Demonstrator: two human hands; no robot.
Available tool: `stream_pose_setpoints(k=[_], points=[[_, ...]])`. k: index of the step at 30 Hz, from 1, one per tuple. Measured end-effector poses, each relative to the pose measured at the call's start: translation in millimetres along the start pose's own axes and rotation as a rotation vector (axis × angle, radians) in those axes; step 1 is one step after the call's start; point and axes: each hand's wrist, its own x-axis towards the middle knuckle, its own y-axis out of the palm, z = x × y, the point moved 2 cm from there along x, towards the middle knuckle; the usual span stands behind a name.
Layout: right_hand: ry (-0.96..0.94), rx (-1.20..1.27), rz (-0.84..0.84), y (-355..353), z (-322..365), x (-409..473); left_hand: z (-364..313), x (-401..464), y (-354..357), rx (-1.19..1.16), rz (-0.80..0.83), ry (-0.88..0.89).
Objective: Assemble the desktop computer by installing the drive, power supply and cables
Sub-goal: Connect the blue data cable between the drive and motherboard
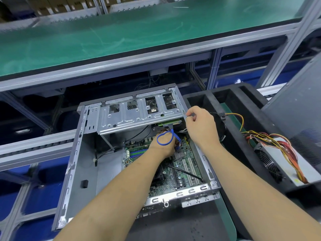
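The open computer case (81, 150) was laid on the table, its drive cage (139, 115) at the far end. Inside, over the motherboard (184, 164), the left hand (164, 145) was curled, fingers clamped on a blue cable (165, 139). The right hand (199, 126) was pinched on a black cable at the cage's edge. The power supply (276, 157) was seen outside the case, to the right.
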Motion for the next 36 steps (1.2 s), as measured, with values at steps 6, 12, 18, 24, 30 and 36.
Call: stream_pose_setpoints(k=[6,12,18,24,30,36], points=[[-0.006,0.003,-0.001,1,-1,1,-3,-2,-2,0.026,0.0,-0.016],[-0.006,-0.012,0.003,1,-1,2,5,-5,-8,-0.026,-0.005,-0.004],[-0.033,-0.08,0.017,1,2,1,22,-30,-27,-0.019,0.058,-0.043],[-0.147,-0.369,0.001,0,9,-2,46,-69,-51,-0.644,0.027,-0.039],[-0.478,-0.61,0.022,8,32,-24,37,-83,-42,-0.731,-0.029,-0.084],[-0.241,-0.464,0.195,48,38,-53,41,-86,-31,-0.643,-0.22,-0.085]])
